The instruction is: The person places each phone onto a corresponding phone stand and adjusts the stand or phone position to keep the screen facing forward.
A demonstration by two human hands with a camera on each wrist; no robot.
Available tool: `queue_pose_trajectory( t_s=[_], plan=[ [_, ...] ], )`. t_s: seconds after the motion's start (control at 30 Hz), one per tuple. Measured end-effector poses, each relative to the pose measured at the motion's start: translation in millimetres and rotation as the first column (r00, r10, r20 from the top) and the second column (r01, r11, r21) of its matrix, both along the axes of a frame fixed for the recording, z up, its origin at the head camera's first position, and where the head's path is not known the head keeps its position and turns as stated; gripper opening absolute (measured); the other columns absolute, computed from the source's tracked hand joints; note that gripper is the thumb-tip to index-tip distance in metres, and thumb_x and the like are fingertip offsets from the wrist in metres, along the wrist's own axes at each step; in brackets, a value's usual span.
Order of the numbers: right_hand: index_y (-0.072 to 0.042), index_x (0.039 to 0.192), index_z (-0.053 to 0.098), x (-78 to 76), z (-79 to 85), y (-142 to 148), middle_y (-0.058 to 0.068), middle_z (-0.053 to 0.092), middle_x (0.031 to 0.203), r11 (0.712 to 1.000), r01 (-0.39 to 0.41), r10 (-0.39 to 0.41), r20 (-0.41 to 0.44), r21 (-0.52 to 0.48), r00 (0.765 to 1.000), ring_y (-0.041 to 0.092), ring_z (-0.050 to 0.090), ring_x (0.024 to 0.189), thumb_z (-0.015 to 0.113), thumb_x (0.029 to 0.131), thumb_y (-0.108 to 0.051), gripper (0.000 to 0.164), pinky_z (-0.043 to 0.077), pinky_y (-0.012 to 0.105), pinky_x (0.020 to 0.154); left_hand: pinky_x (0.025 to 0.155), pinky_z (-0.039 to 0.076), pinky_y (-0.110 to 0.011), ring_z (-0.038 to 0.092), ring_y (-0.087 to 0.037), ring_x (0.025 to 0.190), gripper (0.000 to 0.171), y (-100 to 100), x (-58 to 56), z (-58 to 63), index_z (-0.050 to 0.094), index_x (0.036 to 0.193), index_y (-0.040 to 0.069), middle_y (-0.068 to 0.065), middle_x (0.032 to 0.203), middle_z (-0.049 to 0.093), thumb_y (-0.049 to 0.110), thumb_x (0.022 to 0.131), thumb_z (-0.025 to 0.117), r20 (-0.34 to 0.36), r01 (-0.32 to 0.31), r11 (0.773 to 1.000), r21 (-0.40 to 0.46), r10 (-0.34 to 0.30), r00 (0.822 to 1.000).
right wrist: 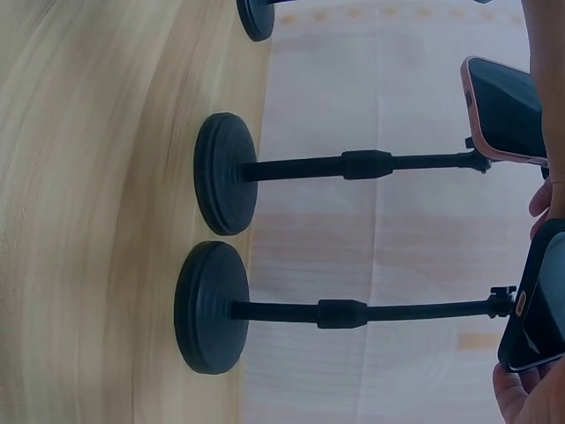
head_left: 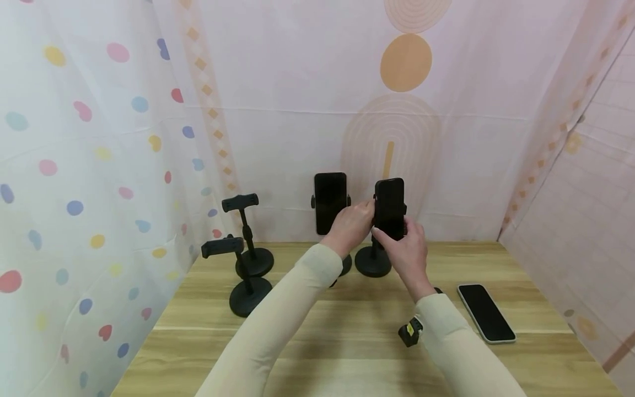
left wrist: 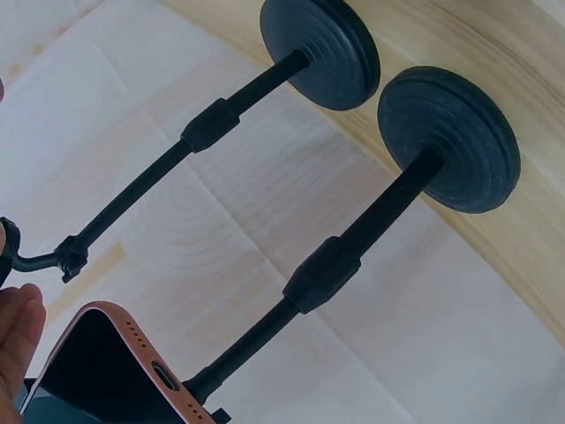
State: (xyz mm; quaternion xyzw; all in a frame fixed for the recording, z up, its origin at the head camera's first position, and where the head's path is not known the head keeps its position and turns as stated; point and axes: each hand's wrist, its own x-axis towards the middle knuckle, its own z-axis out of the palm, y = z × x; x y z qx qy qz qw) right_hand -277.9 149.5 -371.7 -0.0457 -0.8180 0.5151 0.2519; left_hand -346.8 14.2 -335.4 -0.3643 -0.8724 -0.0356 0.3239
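My right hand [head_left: 409,251] grips the lower part of a black smartphone [head_left: 389,207], thumb across its front. The phone stands upright against the clamp of a black phone stand [head_left: 373,262]. At the phone's left edge, my left hand [head_left: 351,223] has its fingers curled on the clamp's side; its fingertips are partly hidden. Left of it, a second smartphone [head_left: 330,201] with a pink frame sits in another stand's clamp; the left forearm covers part of that stand's base [left wrist: 450,141]. In the right wrist view, the black phone [right wrist: 538,309] meets the stand's pole top.
Two stands with bare clamps, one behind [head_left: 255,262] and one in front [head_left: 249,295], stand at the table's left. A smartphone with a light case [head_left: 487,313] lies on the wooden table [head_left: 357,353] at right. Patterned curtains [head_left: 278,110] hang behind and at the sides.
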Motion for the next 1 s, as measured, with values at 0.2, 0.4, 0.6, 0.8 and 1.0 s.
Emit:
queue_pose_trajectory(
  t_s=[0.2,0.4,0.6,0.8,1.0],
  plan=[
    [-0.007,0.122,0.060,-1.3,-1.6,0.5,0.013,0.052,0.111,0.998,-0.022,0.023,0.017,-0.051,1.000,0.028,0.047,0.103,0.079,0.082,-0.045,0.058,0.041,0.044,0.085,0.068,0.056,-0.026,0.070,-0.016,0.078,0.020,1.1,-0.6,-1.4,0.064,0.115,0.003,-0.007,0.096,0.070,0.013,0.098,0.065,0.023,0.003,1.000,0.030,-0.003,1.000],
    [-0.006,0.126,0.058,-6.0,-4.0,3.7,0.014,0.052,0.115,0.993,-0.041,0.046,0.039,-0.107,0.998,0.028,0.048,0.105,0.078,0.083,-0.047,0.062,0.042,0.044,0.087,0.074,0.056,-0.026,0.070,-0.016,0.086,0.027,3.4,-2.1,-1.5,0.064,0.120,0.004,-0.006,0.103,0.071,0.017,0.097,0.067,0.074,0.019,0.998,0.057,-0.023,0.997],
    [-0.004,0.127,0.057,-12.6,-3.3,8.2,0.015,0.052,0.117,0.991,-0.063,0.068,0.035,-0.117,0.997,0.029,0.049,0.106,0.080,0.082,-0.044,0.064,0.042,0.044,0.090,0.075,0.056,-0.027,0.071,-0.016,0.086,0.028,4.1,-4.8,-0.4,0.065,0.121,0.006,-0.005,0.104,0.072,0.018,0.097,0.067,0.074,0.025,0.997,0.071,-0.030,0.997],
    [-0.003,0.128,0.057,-14.4,-3.1,10.0,0.016,0.051,0.121,0.990,-0.065,0.071,0.045,-0.122,0.996,0.030,0.048,0.109,0.080,0.082,-0.042,0.065,0.041,0.044,0.092,0.076,0.056,-0.027,0.071,-0.016,0.086,0.034,4.6,-4.8,-2.4,0.062,0.129,0.007,-0.006,0.110,0.071,0.019,0.097,0.067,0.059,0.027,0.998,0.053,-0.031,0.998],
    [-0.004,0.131,0.056,-14.6,-4.6,11.1,0.015,0.052,0.122,0.992,-0.046,0.050,0.037,-0.114,0.998,0.030,0.049,0.111,0.081,0.081,-0.043,0.068,0.042,0.044,0.093,0.069,0.057,-0.026,0.071,-0.016,0.080,0.032,5.2,-2.7,-1.7,0.063,0.128,0.005,-0.006,0.108,0.071,0.019,0.099,0.064,-0.022,0.007,1.000,0.009,-0.007,1.000]
  ],
)
